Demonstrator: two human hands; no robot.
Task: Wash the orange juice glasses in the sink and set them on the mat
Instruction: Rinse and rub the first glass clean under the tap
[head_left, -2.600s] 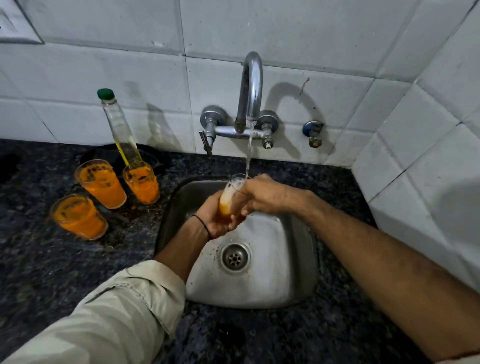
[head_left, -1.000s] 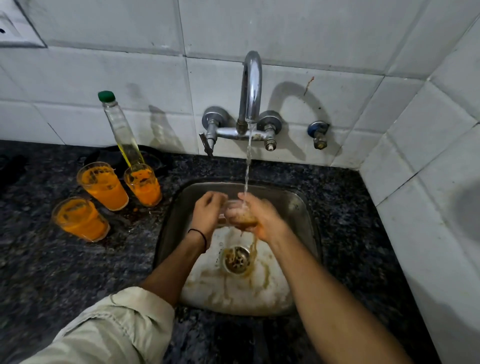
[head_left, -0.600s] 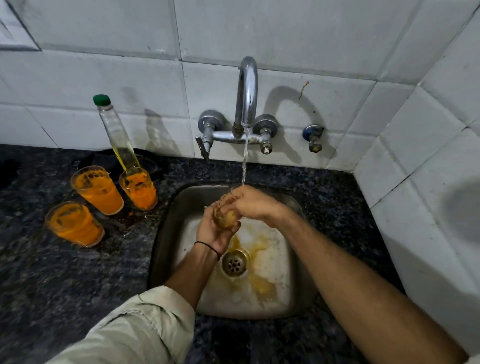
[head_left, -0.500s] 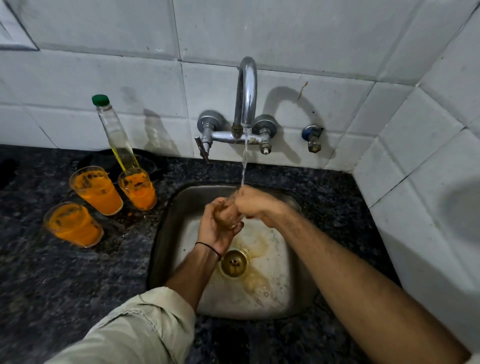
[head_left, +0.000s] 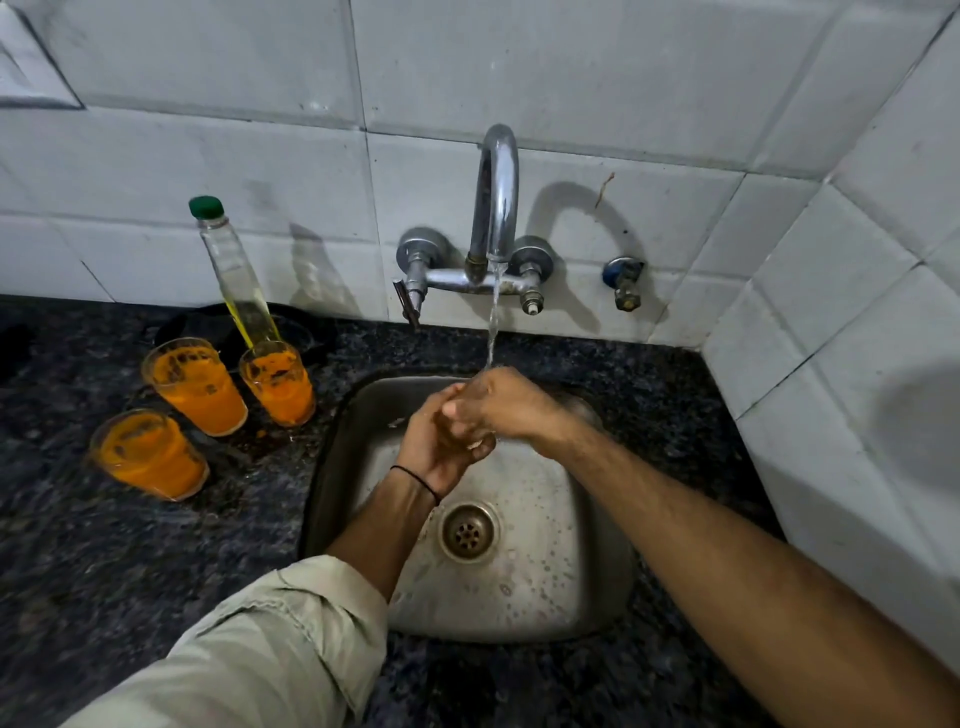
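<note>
Rinse step, one glass, hands over the sink (head_left: 571, 582), tap (head_left: 496, 197) running.
Left hand (head_left: 434, 449) cups from below and right hand (head_left: 501, 408) closes over it, all fingers curled tight together under the stream, above the sink's back half. Only a pale glint of the glass (head_left: 475, 445) shows between them. Three full glasses (head_left: 195, 387) stand left of the sink, unwashed. No clean glass is set down in view. Judged early: first glass in progress, three left, all placing to do. Mat not identifiable.
</note>
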